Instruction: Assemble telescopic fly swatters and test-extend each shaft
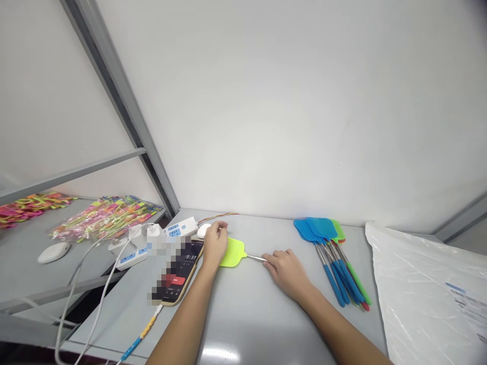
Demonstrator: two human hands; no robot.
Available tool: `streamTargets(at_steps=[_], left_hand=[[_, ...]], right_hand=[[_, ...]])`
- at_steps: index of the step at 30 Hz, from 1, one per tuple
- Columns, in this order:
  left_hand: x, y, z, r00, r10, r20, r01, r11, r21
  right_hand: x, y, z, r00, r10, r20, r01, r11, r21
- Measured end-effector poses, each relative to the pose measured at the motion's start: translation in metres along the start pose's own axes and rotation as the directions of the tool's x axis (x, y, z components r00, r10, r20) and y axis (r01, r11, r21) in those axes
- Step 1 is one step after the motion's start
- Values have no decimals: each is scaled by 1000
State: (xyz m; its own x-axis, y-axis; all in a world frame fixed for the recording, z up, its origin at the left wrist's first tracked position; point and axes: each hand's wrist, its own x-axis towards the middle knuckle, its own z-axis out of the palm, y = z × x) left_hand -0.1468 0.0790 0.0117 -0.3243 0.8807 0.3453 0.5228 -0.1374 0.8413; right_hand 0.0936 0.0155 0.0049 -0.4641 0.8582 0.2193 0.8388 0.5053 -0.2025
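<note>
A yellow-green fly swatter (pixel 235 253) lies flat on the grey table, its perforated head to the left and its thin metal rod pointing right. My left hand (pixel 215 244) rests at the left edge of the head, covering part of it. Its fingers are curled, and whatever is between them is hidden. At the rod, my right hand (pixel 285 269) has its thumb and fingers closed round it; the handle end is hidden beneath that hand. To the right lies a pile of fly swatters (pixel 323 229) with blue and green heads, metal rods and blue, green and red handles.
A phone (pixel 182 274) with a cable lies left of my left forearm. Behind it are a power strip (pixel 178 228) and a white rounded device (pixel 203 231). A white plastic bag (pixel 418 284) covers the right side. Bagged colourful items (pixel 108 215) lie on the left table beyond a metal frame (pixel 125 101).
</note>
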Motion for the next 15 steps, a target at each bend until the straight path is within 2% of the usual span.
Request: streamTargets(at_steps=[5,8,11,15], left_hand=[[7,-9,-4,985,-139,-103,119,976,-184],[9,-9,0,957,-267,-118,207,906,-368],[2,0,6,935,-349,-64,257,791,-555],[-26,28,25,947,-314,73,272,656,-704]], right_hand=[[1,7,0,998,50,-30,-49,999,21],[2,10,0,996,73,-59,-71,996,45],[2,13,2,989,112,-101,-104,992,74],[1,10,6,975,156,-156,-140,984,111]])
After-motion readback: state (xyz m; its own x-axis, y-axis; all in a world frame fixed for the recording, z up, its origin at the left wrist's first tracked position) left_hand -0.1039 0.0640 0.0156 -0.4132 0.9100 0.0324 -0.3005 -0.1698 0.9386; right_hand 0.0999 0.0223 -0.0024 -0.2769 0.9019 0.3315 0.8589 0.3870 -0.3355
